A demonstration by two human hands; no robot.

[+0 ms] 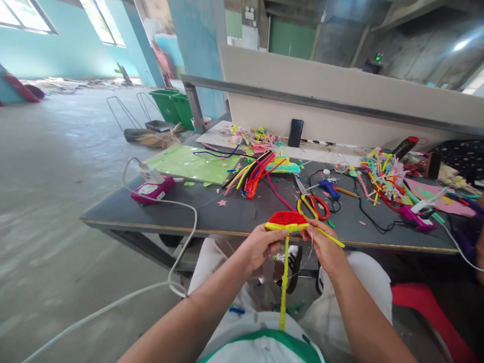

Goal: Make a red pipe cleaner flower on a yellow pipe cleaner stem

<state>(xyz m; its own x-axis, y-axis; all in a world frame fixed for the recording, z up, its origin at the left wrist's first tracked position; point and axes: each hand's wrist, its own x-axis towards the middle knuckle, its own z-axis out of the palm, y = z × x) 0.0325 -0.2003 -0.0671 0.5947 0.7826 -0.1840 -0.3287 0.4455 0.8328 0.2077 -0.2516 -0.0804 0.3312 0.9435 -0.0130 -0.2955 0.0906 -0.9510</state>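
Between my two hands is a pipe-cleaner piece, a red fuzzy half-round shape with a yellow edge along its lower side. A long yellow stem hangs down from its middle toward my lap. My left hand pinches the left end of the yellow edge. At the other end my right hand grips the piece, and a loose yellow pipe cleaner sticks out past it to the right. A thin pale strand dangles below the right hand. Scissors with yellow and red handles lie just beyond.
Bundled pipe cleaners lie mid-table, near a blue glue gun. A purple power strip with a white cable sits at the left. A phone leans against the back panel. Colourful scraps heap up at the right.
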